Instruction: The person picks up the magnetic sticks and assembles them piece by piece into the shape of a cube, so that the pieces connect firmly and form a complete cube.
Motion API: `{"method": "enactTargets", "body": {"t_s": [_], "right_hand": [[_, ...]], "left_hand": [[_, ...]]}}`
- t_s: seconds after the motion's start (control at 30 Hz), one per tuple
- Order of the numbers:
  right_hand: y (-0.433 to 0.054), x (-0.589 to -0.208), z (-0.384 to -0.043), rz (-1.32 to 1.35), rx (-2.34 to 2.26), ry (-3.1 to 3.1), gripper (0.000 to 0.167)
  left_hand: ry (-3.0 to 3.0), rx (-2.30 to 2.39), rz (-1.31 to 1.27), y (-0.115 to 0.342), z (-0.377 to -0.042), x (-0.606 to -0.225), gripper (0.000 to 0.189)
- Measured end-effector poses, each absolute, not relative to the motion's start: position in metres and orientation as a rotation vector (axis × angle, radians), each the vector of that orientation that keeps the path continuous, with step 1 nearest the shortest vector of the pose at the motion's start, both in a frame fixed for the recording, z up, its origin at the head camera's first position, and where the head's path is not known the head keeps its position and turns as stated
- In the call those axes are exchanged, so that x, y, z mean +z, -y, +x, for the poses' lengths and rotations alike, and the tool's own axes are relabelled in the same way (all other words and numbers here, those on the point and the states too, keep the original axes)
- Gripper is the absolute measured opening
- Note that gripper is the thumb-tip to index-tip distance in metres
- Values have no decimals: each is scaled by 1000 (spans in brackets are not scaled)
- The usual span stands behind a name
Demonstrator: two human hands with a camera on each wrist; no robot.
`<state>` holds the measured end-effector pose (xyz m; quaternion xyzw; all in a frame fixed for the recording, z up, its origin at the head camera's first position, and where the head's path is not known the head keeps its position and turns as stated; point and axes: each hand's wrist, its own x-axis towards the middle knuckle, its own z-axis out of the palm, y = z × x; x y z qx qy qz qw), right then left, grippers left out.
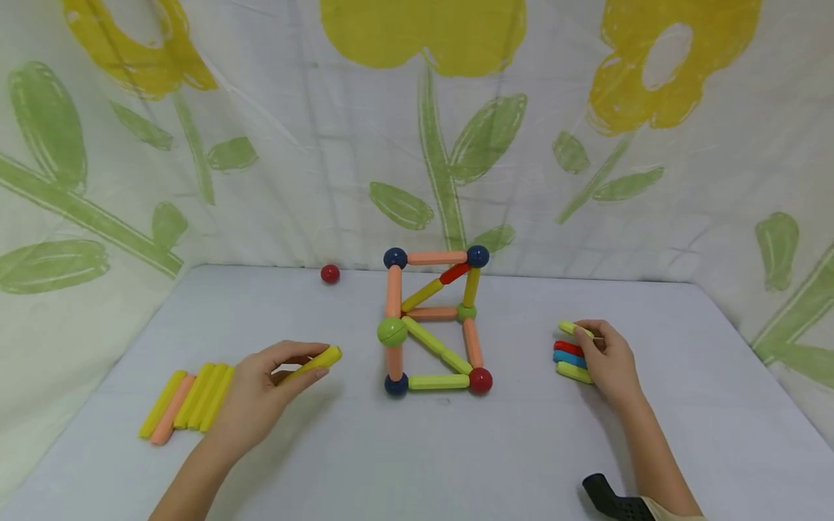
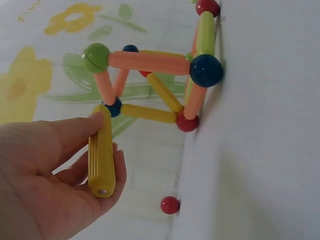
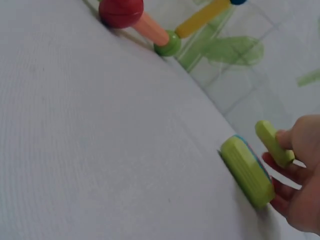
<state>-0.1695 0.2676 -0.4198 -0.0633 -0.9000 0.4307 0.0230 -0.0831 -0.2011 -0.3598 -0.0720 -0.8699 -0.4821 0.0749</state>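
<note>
Pinching a yellow stick (image 2: 101, 155) in the left hand (image 1: 257, 394), a short green stick (image 3: 270, 139) in the right hand (image 1: 610, 364).
Held near half past eight and at three o'clock from the ball-and-stick frame (image 1: 431, 341).

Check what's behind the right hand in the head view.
Left parts of a red stick and a blue stick show, beside a lime stick. The right hand covers the red and blue right ends; anything fully behind it can't be seen.

A pale, wrinkled backdrop (image 1: 280, 195) with big yellow flowers (image 1: 423, 32) and green leaves (image 1: 400, 205) stands behind the white bench (image 1: 508, 456).
</note>
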Motion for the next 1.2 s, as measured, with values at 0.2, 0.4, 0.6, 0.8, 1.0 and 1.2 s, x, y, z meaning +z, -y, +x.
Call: {"method": "enactTargets", "body": {"t_s": [0.2, 0.4, 0.6, 0.8, 1.0, 1.2], "right_hand": [[-251, -399, -166, -138, 1327, 2724, 46], [-235, -377, -160, -27, 1341, 2653, 41], [-218, -355, -146, 70, 1382, 2575, 36], [-202, -337, -132, 199, 1372, 2511, 30], [-185, -321, -117, 313, 1408, 2476, 23], [-171, -309, -102, 431, 1414, 2466, 21]], "left_hand": [[2515, -1463, -233, 191, -77, -335, 29], [2486, -1308, -298, 172, -68, -313, 30], [2445, -1324, -365, 153, -66, -300, 31], [2378, -1391, -500, 132, -68, -303, 32], [2361, -1459, -605, 113, -68, -303, 33], [2324, -1487, -660, 101, -73, -301, 30]]}}
